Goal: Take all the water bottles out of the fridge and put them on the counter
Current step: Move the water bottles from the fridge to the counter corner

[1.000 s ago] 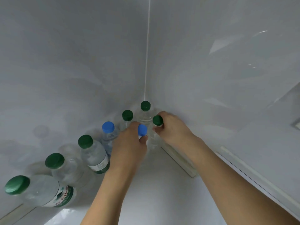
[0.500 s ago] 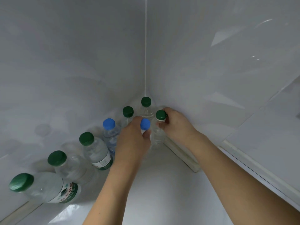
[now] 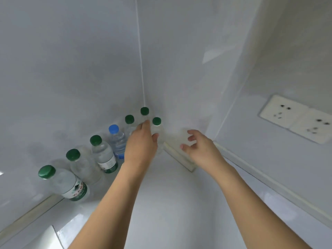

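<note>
Left grip (image 3: pixel 142 141) beside green-capped bottle (image 3: pixel 157 129)

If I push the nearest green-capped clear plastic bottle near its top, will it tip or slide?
The nearest green-capped clear plastic bottle stands upright, tall and narrow, so it would probably tip. It seems full, thus likely heavy. Its smooth wall may be slippery.

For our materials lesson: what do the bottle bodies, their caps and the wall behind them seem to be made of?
Bottle bodies: clear thin plastic, probably; you see through to the water and label. Green caps: opaque moulded plastic, matte with a slight sheen. Wall: smooth glossy panel, material unclear; it faintly mirrors the bottles.
</note>
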### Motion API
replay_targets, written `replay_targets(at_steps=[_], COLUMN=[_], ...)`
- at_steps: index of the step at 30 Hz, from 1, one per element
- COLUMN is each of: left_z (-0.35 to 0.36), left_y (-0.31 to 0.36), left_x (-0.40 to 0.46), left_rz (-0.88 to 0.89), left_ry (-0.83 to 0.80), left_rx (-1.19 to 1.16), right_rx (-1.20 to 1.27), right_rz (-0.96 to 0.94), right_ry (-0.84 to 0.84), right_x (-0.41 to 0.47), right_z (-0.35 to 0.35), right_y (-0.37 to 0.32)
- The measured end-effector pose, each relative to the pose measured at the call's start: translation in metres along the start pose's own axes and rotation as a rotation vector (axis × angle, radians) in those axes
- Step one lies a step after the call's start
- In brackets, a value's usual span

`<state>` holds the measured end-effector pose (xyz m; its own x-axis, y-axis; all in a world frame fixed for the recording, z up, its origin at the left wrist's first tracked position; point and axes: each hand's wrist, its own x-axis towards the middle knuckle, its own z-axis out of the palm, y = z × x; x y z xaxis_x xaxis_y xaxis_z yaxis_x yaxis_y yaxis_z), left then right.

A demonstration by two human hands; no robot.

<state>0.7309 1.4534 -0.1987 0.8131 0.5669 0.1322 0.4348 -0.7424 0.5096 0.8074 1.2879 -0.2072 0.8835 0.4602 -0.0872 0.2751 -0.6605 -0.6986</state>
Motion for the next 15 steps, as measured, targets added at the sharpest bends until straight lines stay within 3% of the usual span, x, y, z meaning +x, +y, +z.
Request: replay_targets(at_steps=[4,15], left_z=[-0.007,0.043], left_y=[0.058,0.209], left_x=[-0.04,-0.158], left_rz=[0.118,0.531], left_ry=[-0.007,-0.255], left_rx=[0.015,0.057], right_rx=[-0.008,-0.067], right_rz=[0.053,0.228], right_ry=[0.089,0.278], right_x=[-0.062,-0.213], right_z=[-0.046,-0.159], right_y=[0.031,0.123])
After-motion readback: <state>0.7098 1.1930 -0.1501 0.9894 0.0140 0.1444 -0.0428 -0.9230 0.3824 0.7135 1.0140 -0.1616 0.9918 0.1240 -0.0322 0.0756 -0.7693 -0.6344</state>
